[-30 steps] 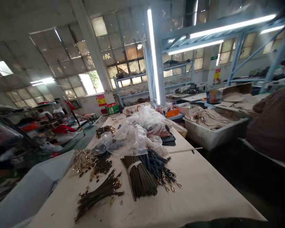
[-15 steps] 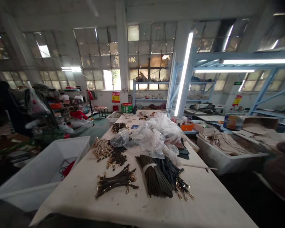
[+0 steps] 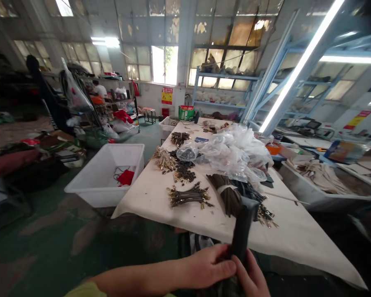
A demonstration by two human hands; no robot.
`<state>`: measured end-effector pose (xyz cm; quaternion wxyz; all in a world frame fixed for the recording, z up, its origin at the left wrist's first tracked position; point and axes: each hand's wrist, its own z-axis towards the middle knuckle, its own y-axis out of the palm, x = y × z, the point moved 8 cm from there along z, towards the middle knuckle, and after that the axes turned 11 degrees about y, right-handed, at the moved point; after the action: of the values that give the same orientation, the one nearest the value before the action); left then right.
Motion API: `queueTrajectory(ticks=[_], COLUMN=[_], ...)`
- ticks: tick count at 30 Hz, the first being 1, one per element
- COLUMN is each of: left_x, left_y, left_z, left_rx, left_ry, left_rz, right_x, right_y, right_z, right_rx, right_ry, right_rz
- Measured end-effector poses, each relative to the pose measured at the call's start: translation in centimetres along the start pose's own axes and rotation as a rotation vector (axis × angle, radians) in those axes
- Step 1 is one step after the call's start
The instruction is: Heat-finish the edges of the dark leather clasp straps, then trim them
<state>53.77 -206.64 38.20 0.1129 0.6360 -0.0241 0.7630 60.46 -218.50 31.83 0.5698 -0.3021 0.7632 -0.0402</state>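
My left hand (image 3: 212, 266) and my right hand (image 3: 252, 274) are both closed around the lower part of a dark bundle (image 3: 243, 229), side by side near the bottom of the view. The bundle stands almost upright in front of the table's near edge; its single strips cannot be made out. Behind it on the table lies a banded bundle of dark straps (image 3: 226, 192), partly hidden by it. Darker straps with gold clips (image 3: 267, 216) lie to its right. A smaller pile of dark straps with metal ends (image 3: 188, 195) rests to the left.
The cream-covered table (image 3: 160, 212) also carries clear plastic bags (image 3: 231, 152), light straps (image 3: 164, 158) and small dark pieces (image 3: 184, 173). On the left, a white bin (image 3: 92, 194) holds a red item (image 3: 126, 177). Another bin (image 3: 315, 194) with beige pieces stands at right.
Both hands have come into view from below, holding the dark bundle. My view has turned left and down, so the table now appears higher and further right. The strap piles on it look unmoved.
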Motion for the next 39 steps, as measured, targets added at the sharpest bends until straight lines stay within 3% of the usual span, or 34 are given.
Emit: queueTrajectory(ticks=[4, 7, 12, 16, 19, 22, 25, 28, 31, 34, 37, 39], left_x=[0.0, -0.5, -1.7, -4.4, -6.1, -6.2, -5.7, -5.6, -6.3, -7.4, -8.7, -9.5], left_y=[-7.5, -12.8, -18.8, -21.0, -22.1, -23.7, -25.0, -24.5, -22.5, -19.7, -15.7, -12.2], left_z=[-4.5, -8.7, -14.3, -17.2, -18.6, -18.7, -17.5, -15.3, -12.8, -9.7, -6.3, -4.5], left_rx=[0.38, 0.567, 0.756, 0.902, 0.968, 1.037, 1.097, 1.096, 1.049, 0.909, 0.725, 0.588], left_ry=[0.001, 0.0, -0.081, -0.224, -0.292, -0.238, -0.188, -0.215, -0.31, -0.365, -0.383, -0.394], left_rz=[0.109, 0.19, 0.073, -0.131, -0.228, -0.331, -0.46, -0.543, -0.518, -0.446, -0.413, -0.401], right_x=[-5.0, -6.7, -8.7, -7.6, -4.1, -0.6, 1.8, 2.2, 1.4, -0.4, -2.1, -1.8], right_y=[12.0, 19.0, 26.6, 29.7, 30.0, 29.1, 26.5, 23.1, 20.3, 18.2, 16.8, 15.6], right_z=[0.6, -0.8, -1.8, -0.3, 0.8, 0.9, 0.7, 0.1, -0.9, -1.6, -1.8, -1.8], right_rx=[-0.065, -0.106, -0.324, -0.502, -0.522, -0.544, -0.468, -0.347, -0.238, -0.132, -0.023, 0.072], right_ry=[-0.165, -0.207, -0.246, -0.187, -0.085, -0.053, -0.035, -0.077, -0.121, -0.185, -0.249, -0.217], right_rz=[0.356, 0.45, 0.384, 0.277, 0.167, 0.093, 0.052, -0.034, -0.122, -0.187, -0.196, -0.178])
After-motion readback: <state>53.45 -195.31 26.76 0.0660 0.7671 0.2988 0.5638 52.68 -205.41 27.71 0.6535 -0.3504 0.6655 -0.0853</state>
